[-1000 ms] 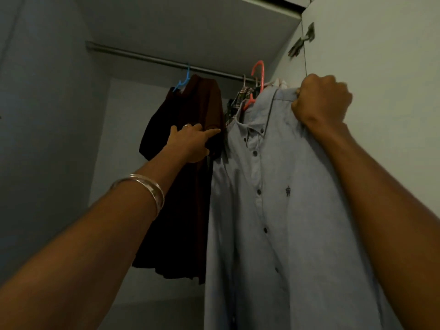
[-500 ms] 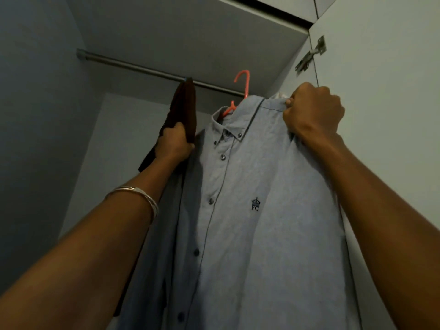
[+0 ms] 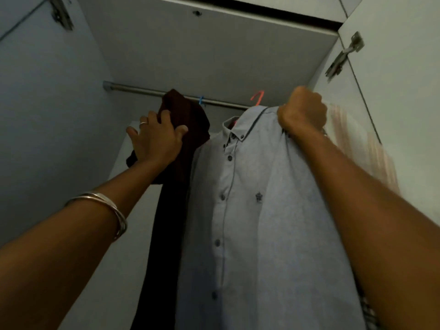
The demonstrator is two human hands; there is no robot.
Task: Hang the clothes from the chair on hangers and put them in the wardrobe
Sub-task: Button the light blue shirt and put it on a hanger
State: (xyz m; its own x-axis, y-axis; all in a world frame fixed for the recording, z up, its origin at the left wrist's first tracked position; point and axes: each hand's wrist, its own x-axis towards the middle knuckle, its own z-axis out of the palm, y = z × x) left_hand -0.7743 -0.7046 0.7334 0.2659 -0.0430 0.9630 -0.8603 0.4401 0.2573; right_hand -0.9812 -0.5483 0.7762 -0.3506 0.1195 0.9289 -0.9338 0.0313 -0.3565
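right hand (image 3: pixel 302 110) bunched on grey shirt (image 3: pixel 257 210) shoulder, orange hanger (image 3: pixel 258 97) hook near rail (image 3: pixel 142 91). left hand (image 3: pixel 157 139) grips dark red garment (image 3: pixel 183 129) beside it.

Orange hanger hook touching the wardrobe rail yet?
Cannot tell. In the head view the orange hanger hook sits right at the rail, but motion blur hides whether there is contact or a gap.
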